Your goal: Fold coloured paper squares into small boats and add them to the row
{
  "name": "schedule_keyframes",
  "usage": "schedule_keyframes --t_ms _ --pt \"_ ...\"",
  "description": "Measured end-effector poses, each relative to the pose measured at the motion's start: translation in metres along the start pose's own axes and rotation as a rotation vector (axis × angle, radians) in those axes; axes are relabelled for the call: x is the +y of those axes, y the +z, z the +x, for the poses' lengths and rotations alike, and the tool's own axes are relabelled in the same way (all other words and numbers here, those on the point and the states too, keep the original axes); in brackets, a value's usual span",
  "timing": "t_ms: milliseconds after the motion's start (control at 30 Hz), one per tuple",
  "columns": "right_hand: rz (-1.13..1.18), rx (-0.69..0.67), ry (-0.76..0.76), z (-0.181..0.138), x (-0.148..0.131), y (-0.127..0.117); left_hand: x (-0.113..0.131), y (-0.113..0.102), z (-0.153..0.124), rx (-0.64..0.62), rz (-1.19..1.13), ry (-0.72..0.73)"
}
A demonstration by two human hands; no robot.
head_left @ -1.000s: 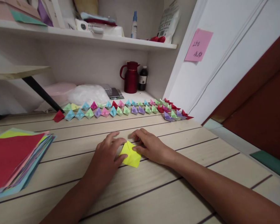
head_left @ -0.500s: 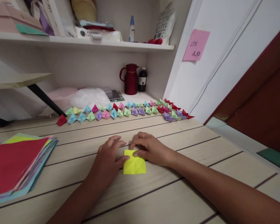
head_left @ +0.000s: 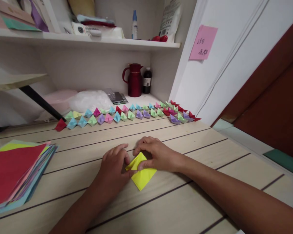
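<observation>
A small folded yellow paper (head_left: 142, 174) lies on the pale wooden floor (head_left: 175, 208) in front of me. My left hand (head_left: 113, 165) presses its left edge with the fingers curled onto it. My right hand (head_left: 156, 155) pinches the upper flap and lifts it off the floor. The paper now sits turned like a diamond, one corner pointing toward me. Part of the sheet is hidden under both hands.
Two rows of small folded paper boats (head_left: 127, 113) in several colours line the floor ahead. A stack of coloured paper sheets (head_left: 14, 169) lies at the left. A red jug (head_left: 134, 79) and dark bottle (head_left: 147, 80) stand under a shelf. A pink note (head_left: 202, 42) sticks on the white door.
The yellow paper was turned from lying square to a diamond, and my right hand has raised its top flap. Both hands stayed on the paper.
</observation>
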State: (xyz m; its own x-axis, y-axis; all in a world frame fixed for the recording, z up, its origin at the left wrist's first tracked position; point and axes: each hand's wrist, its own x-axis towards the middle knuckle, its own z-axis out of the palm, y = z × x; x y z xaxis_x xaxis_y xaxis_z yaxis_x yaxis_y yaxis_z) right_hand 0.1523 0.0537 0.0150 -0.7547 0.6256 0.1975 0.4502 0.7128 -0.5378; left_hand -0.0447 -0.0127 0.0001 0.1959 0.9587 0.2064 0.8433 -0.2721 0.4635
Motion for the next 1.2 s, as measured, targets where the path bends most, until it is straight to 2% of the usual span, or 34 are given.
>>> schedule_keyframes --t_ms 133,333,500,600,733,833,967,1100,1200 --pt "-0.025 -0.030 0.049 -0.001 -0.003 0.000 0.000 0.001 -0.001 0.017 -0.015 -0.005" --pt "0.076 0.013 0.038 0.000 -0.006 0.002 -0.004 0.005 -0.005 0.103 -0.040 0.024" --pt "0.430 0.020 0.148 -0.003 -0.010 0.003 0.000 0.001 -0.004 0.017 -0.095 0.071" --pt "0.465 0.039 0.128 -0.004 -0.013 0.005 0.006 -0.003 -0.002 -0.006 -0.186 0.066" --pt "0.521 0.063 0.102 -0.005 -0.016 0.005 0.013 -0.009 0.000 0.016 -0.292 -0.017" --pt "0.756 0.093 0.171 -0.004 -0.018 0.003 0.020 -0.011 -0.001 0.070 -0.425 -0.143" --pt "1.049 0.067 0.231 -0.002 -0.017 0.004 0.025 -0.011 -0.002 0.157 -0.576 -0.273" --pt "1.127 0.088 0.207 0.002 -0.016 0.008 0.026 -0.011 -0.003 0.214 -0.629 -0.353" --pt "1.153 0.075 0.206 0.003 -0.016 0.009 0.027 -0.012 -0.004 0.241 -0.627 -0.330"
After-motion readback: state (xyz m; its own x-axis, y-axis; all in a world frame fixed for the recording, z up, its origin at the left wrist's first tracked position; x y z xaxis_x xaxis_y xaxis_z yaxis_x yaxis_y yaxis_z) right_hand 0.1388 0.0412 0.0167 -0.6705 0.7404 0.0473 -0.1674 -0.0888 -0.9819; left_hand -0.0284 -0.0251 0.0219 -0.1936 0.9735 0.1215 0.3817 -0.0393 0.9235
